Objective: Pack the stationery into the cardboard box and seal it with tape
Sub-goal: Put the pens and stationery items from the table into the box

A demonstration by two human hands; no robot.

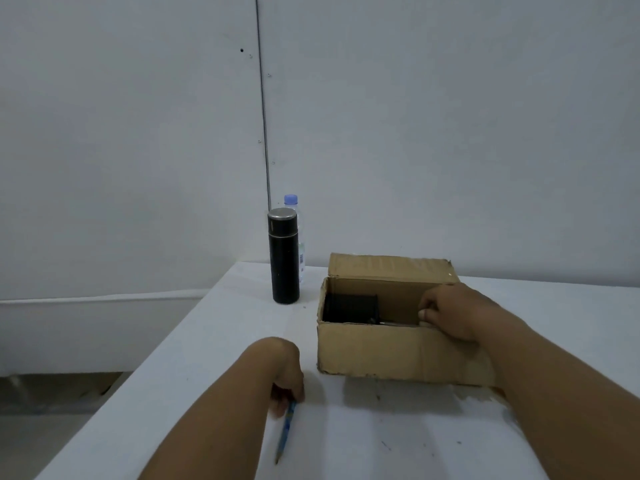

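Observation:
An open cardboard box (374,351) stands on the white table, its back flap upright. A black object (349,308) lies inside at the left. My right hand (450,311) reaches over the box's right side with curled fingers; whether it holds anything I cannot tell. My left hand (285,379) is bent down on the table left of the box and pinches the upper end of a blue pencil (286,427), whose tip points toward me.
A black flask (284,258) stands behind and left of the box, with a clear water bottle (293,206) right behind it. The white table (207,341) ends at a left edge, and a grey wall rises close behind.

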